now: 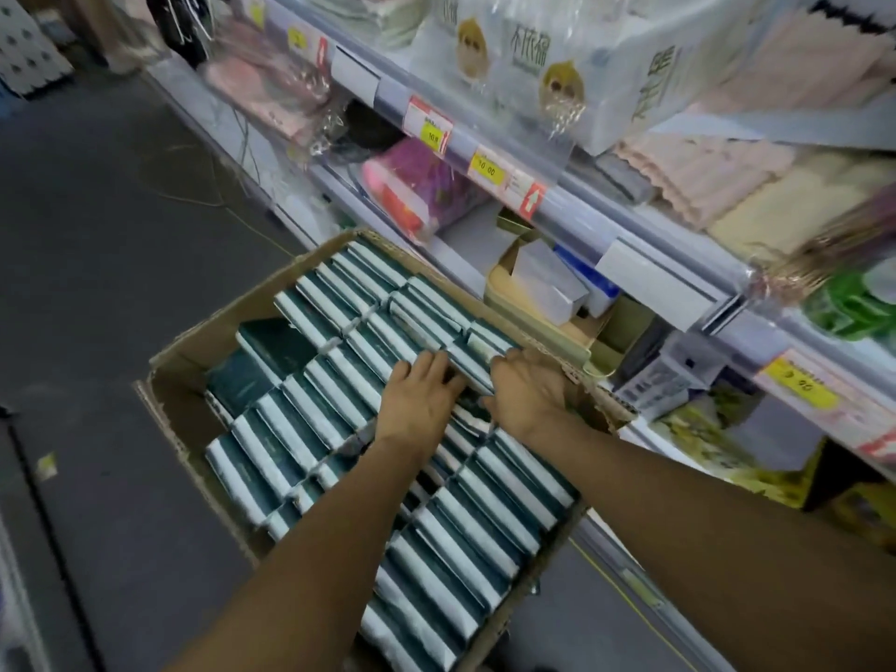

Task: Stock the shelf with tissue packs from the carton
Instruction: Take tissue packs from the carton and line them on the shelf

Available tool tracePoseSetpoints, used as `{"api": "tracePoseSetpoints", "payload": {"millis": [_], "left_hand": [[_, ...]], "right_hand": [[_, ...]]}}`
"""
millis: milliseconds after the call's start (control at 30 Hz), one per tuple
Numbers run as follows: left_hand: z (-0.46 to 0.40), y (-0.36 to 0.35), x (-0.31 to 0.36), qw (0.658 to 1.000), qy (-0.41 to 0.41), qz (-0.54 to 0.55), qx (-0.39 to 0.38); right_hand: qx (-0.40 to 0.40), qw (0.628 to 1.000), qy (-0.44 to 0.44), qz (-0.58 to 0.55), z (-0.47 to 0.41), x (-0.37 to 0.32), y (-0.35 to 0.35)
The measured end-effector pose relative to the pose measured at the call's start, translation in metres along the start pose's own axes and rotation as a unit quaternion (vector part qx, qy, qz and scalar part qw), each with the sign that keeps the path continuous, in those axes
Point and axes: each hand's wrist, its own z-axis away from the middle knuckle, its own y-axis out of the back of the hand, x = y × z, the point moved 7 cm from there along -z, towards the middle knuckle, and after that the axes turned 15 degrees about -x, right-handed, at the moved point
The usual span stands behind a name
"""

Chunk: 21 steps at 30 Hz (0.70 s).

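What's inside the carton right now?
The carton holds rows of green-and-white tissue packs standing on edge, nearly full. The left hand and right hand reach into the far rows. Any layers underneath and the carton's bottom are hidden.

Light level: dim on the floor (111,283), brighter over the shelf (630,220).
Glare: sheen on clear wrappers, upper shelf.
Blur: soft right and lower edges.
Distortion: wide-angle bending of shelf lines.
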Motion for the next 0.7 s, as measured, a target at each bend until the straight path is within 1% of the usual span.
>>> {"api": "tracePoseSetpoints", "payload": {"millis": [133, 233, 333, 367, 400, 433, 500, 533, 600, 633, 667, 700], "left_hand": [[0.005, 0.01, -0.001, 0.999, -0.036, -0.019, 0.018], [0.025, 0.028, -0.012, 0.997, -0.057, 0.031, 0.028], [0.058, 0.047, -0.021, 0.992, -0.05, 0.118, 0.001], [0.069, 0.053, -0.025, 0.984, -0.032, 0.176, -0.011], [0.08, 0.062, -0.028, 0.968, -0.013, 0.25, -0.017], [0.089, 0.067, -0.031, 0.943, 0.006, 0.332, -0.025], [0.109, 0.089, -0.029, 0.876, 0.025, 0.481, -0.003], [0.119, 0.104, -0.026, 0.836, 0.027, 0.548, 0.015], [0.134, 0.132, -0.014, 0.732, 0.004, 0.68, 0.028], [0.141, 0.147, -0.007, 0.689, -0.011, 0.724, 0.03], [0.147, 0.164, 0.0, 0.667, -0.018, 0.744, 0.029], [0.153, 0.18, 0.006, 0.653, -0.019, 0.757, 0.023]], "right_hand": [[0.026, 0.996, -0.016, -0.084, 0.0, 0.006, 0.009], [0.076, 0.982, -0.008, -0.175, 0.028, 0.021, 0.03], [0.115, 0.959, -0.017, -0.26, 0.068, 0.04, 0.056], [0.12, 0.954, -0.02, -0.272, 0.082, 0.045, 0.065], [0.127, 0.953, -0.02, -0.274, 0.098, 0.049, 0.075], [0.141, 0.953, -0.018, -0.268, 0.115, 0.051, 0.086], [0.179, 0.949, -0.006, -0.26, 0.154, 0.054, 0.11], [0.199, 0.945, 0.007, -0.258, 0.174, 0.056, 0.12], [0.243, 0.936, 0.039, -0.25, 0.217, 0.059, 0.139], [0.275, 0.929, 0.056, -0.24, 0.239, 0.062, 0.148], [0.312, 0.92, 0.076, -0.225, 0.26, 0.066, 0.158], [0.341, 0.911, 0.095, -0.213, 0.28, 0.071, 0.166]]}}
